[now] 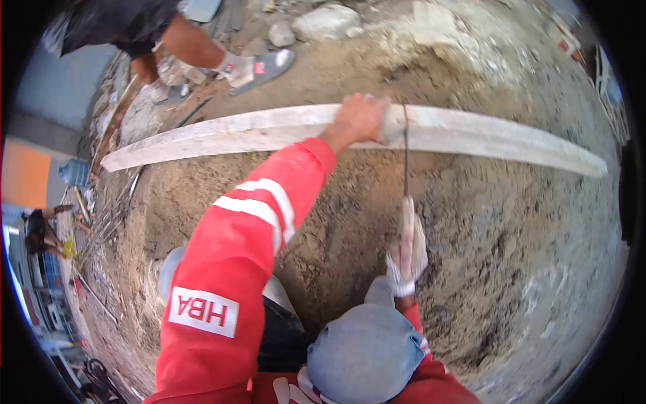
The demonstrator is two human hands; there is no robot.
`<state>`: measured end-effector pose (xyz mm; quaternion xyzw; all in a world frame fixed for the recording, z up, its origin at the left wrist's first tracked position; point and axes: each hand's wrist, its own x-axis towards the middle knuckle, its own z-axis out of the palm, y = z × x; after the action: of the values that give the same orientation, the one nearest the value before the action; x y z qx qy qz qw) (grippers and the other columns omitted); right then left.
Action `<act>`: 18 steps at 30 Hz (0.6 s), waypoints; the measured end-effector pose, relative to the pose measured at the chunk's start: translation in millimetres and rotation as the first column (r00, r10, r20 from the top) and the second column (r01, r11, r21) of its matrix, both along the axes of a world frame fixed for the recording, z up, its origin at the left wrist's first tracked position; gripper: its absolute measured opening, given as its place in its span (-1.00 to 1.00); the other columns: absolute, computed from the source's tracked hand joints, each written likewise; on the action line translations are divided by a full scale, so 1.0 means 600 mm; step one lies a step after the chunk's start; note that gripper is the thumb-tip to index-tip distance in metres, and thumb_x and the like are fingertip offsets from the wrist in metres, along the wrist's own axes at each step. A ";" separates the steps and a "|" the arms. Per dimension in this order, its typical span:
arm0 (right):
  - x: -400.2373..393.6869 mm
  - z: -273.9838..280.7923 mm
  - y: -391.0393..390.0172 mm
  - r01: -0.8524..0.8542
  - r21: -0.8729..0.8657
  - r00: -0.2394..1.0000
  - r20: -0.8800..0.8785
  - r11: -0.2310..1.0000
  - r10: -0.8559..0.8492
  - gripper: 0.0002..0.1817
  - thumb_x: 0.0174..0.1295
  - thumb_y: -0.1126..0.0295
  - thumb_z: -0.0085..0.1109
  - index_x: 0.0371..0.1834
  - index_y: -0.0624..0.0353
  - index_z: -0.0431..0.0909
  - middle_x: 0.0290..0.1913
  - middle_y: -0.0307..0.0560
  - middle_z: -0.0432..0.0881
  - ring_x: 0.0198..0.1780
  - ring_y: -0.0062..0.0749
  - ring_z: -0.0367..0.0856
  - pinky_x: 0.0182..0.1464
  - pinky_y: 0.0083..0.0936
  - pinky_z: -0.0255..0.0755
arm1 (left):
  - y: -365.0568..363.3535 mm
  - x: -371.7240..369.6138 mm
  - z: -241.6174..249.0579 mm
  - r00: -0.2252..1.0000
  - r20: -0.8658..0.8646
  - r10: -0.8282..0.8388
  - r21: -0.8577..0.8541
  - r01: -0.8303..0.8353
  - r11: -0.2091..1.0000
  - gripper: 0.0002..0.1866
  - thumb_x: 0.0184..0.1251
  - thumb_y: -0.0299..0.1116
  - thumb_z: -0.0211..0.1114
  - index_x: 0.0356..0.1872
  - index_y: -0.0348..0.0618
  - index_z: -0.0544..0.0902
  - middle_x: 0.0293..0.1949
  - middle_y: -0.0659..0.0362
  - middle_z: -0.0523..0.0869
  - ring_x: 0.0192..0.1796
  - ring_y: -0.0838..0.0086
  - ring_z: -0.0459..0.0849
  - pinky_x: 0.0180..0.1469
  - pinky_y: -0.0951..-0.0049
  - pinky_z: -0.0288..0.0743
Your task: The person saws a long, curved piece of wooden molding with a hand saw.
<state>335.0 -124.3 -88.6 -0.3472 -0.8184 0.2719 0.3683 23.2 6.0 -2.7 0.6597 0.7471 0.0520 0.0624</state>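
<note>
The left hand [362, 120] is bare and extends from a red sleeve with white bands; its fingers are wrapped over the top edge of a long pale plank [484, 138], clamping it from above. The plank lies roughly level across the upper half of the view, spanning a pit of loose brown soil [498, 236], with one end near a heap of rubble at the left and the other end reaching toward the right edge. The right hand [406, 259] wears a white glove and is closed around the lower end of a thin dark rod [406, 158]. The rod stands nearly upright and its upper end meets the plank just beside the left hand. The person's knees, one in light blue fabric, fill the lower centre of the view. At the top left, a second person stands beyond the plank, with a foot in a grey sandal [259, 69] planted on the ground near several stones [323, 21].
</note>
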 end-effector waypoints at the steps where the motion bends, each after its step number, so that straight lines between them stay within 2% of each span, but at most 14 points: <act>1: 0.020 -0.022 -0.014 -0.019 -0.062 1.000 0.000 0.998 0.019 -0.39 0.58 0.47 0.13 0.66 0.18 0.28 0.37 -0.18 0.60 -0.15 -0.63 0.44 -0.19 -0.62 0.38 | -0.003 0.002 0.001 1.000 -0.006 -0.007 0.005 0.007 1.000 -0.16 -0.08 0.16 0.70 0.16 -0.17 0.61 0.06 -0.15 0.76 0.15 -0.07 0.74 0.18 -0.05 0.62; 3: 0.037 -0.066 -0.025 -0.036 -0.122 0.999 -0.044 0.992 0.031 -0.39 0.60 0.52 0.10 0.68 0.20 0.23 0.32 -0.26 0.61 -0.39 -0.80 0.36 -0.43 -0.79 0.29 | -0.005 0.003 0.003 1.000 -0.001 0.006 0.001 -0.006 1.000 -0.14 -0.09 0.15 0.71 0.19 -0.16 0.60 0.05 -0.14 0.76 0.14 -0.07 0.74 0.17 -0.04 0.62; 4: 0.037 -0.084 -0.022 -0.024 -0.100 0.994 -0.104 0.995 0.013 -0.39 0.61 0.49 0.10 0.67 0.21 0.22 0.28 -0.24 0.63 -0.44 -0.80 0.33 -0.45 -0.77 0.28 | -0.002 0.005 0.001 1.000 0.030 0.000 -0.016 0.001 1.000 -0.11 -0.11 0.14 0.72 0.22 -0.15 0.60 0.05 -0.12 0.76 0.14 -0.07 0.74 0.16 -0.04 0.63; 6: 0.044 -0.103 -0.020 -0.021 -0.054 0.984 -0.180 0.998 0.011 -0.39 0.61 0.47 0.10 0.67 0.22 0.22 0.25 -0.23 0.64 -0.48 -0.79 0.30 -0.48 -0.76 0.27 | 0.004 0.003 -0.016 1.000 0.027 -0.007 0.012 0.007 1.000 -0.09 -0.13 0.12 0.74 0.24 -0.15 0.59 0.05 -0.11 0.76 0.14 -0.07 0.73 0.16 -0.03 0.62; 7: 0.046 -0.111 -0.018 -0.021 -0.173 0.976 -0.217 0.985 -0.017 -0.39 0.61 0.41 0.12 0.67 0.22 0.23 0.25 -0.23 0.63 -0.47 -0.80 0.31 -0.46 -0.76 0.28 | 0.006 0.000 -0.021 0.999 0.037 -0.016 0.020 0.015 1.000 -0.07 -0.14 0.11 0.75 0.26 -0.15 0.59 0.04 -0.11 0.76 0.14 -0.07 0.73 0.16 -0.03 0.62; 9: 0.043 -0.121 -0.013 -0.058 -0.266 0.962 -0.272 0.962 -0.017 -0.38 0.61 0.36 0.13 0.67 0.22 0.23 0.24 -0.22 0.63 -0.46 -0.80 0.31 -0.44 -0.76 0.29 | 0.004 0.003 -0.020 0.998 0.058 -0.002 0.037 0.000 0.999 -0.08 -0.16 0.09 0.76 0.24 -0.16 0.59 0.06 -0.11 0.76 0.16 -0.07 0.73 0.16 -0.03 0.62; 11: 0.046 -0.119 -0.011 -0.042 -0.208 0.955 -0.296 0.977 -0.022 -0.38 0.62 0.30 0.12 0.67 0.23 0.24 0.26 -0.21 0.62 -0.45 -0.80 0.33 -0.42 -0.78 0.30 | 0.000 0.002 -0.021 0.999 0.021 -0.044 0.099 0.041 0.994 -0.14 -0.15 0.05 0.74 0.15 -0.26 0.61 -0.09 -0.13 0.78 0.03 -0.07 0.77 0.09 0.00 0.66; 12: 0.049 -0.118 -0.011 -0.041 -0.182 0.950 -0.311 0.983 -0.018 -0.38 0.62 0.28 0.12 0.66 0.23 0.25 0.27 -0.20 0.62 -0.44 -0.80 0.34 -0.41 -0.78 0.31 | -0.002 0.002 -0.025 0.999 0.018 -0.050 0.142 0.047 0.989 -0.15 -0.16 0.05 0.74 0.13 -0.26 0.61 -0.10 -0.12 0.78 0.03 -0.07 0.78 0.09 0.00 0.66; 13: 0.058 -0.116 -0.014 -0.035 -0.443 0.940 -0.320 0.896 -0.121 -0.38 0.55 0.32 0.08 0.63 0.27 0.28 0.32 -0.04 0.60 -0.33 -0.51 0.50 -0.29 -0.56 0.46 | -0.003 0.004 -0.027 0.998 0.017 -0.058 0.183 0.054 0.982 -0.16 -0.17 0.05 0.74 0.10 -0.25 0.61 -0.10 -0.12 0.79 0.03 -0.06 0.78 0.08 -0.01 0.66; 15: 0.049 -0.074 -0.008 -0.071 -0.660 0.931 -0.312 0.748 -0.187 -0.37 0.47 0.36 0.04 0.59 0.32 0.32 0.38 0.12 0.58 -0.22 -0.22 0.66 -0.17 -0.33 0.60 | 0.002 0.009 -0.024 0.999 0.014 -0.048 0.161 0.046 0.986 -0.16 -0.18 0.05 0.75 0.11 -0.24 0.61 -0.10 -0.10 0.79 0.03 -0.06 0.78 0.08 -0.01 0.66; 18: 0.028 -0.036 0.018 -0.087 -0.590 0.939 -0.317 0.803 -0.131 -0.38 0.49 0.37 0.02 0.60 0.30 0.32 0.39 0.08 0.57 -0.15 -0.27 0.65 -0.11 -0.36 0.58 | 0.000 0.010 -0.011 0.999 0.031 -0.015 0.103 0.012 0.995 -0.16 -0.20 0.04 0.76 0.11 -0.22 0.61 -0.10 -0.07 0.80 0.05 -0.05 0.78 0.07 -0.01 0.67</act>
<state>351.6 -113.2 -110.0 -0.4019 -0.6105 0.5666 0.3804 29.5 5.9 -9.5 0.6661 0.7380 0.1002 0.0405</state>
